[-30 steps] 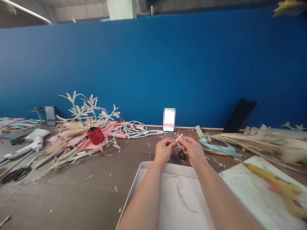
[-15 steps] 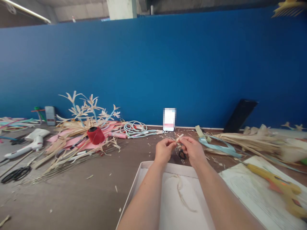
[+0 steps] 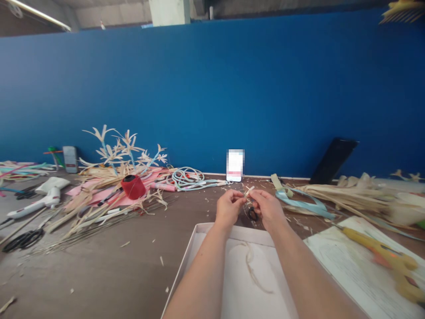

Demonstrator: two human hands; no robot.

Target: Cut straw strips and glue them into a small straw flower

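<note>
Above the far edge of a white box (image 3: pixel 197 239), my left hand (image 3: pixel 228 207) and my right hand (image 3: pixel 268 207) meet fingertip to fingertip. Between them both pinch a small pale strip (image 3: pixel 250 189), perhaps dried husk; its exact shape is too small to make out. Black scissor handles (image 3: pixel 253 214) show on the table beneath my right hand, their blades hidden. One curled pale fibre (image 3: pixel 250 266) lies inside the box, between my forearms.
A phone (image 3: pixel 235 165) leans on the blue partition (image 3: pixel 212 88). To the left are a red thread spool (image 3: pixel 133 188), pale husk flowers (image 3: pixel 128 144), a white glue gun (image 3: pixel 43 204) and black scissors (image 3: pixel 25 239). A yellow glue gun (image 3: pixel 375 248) lies on papers (image 3: pixel 332 257) at right.
Both hands stay nearly in place, fingers shifting slightly around the pale strip, which now points a little differently. The whole view has drifted very slightly.
</note>
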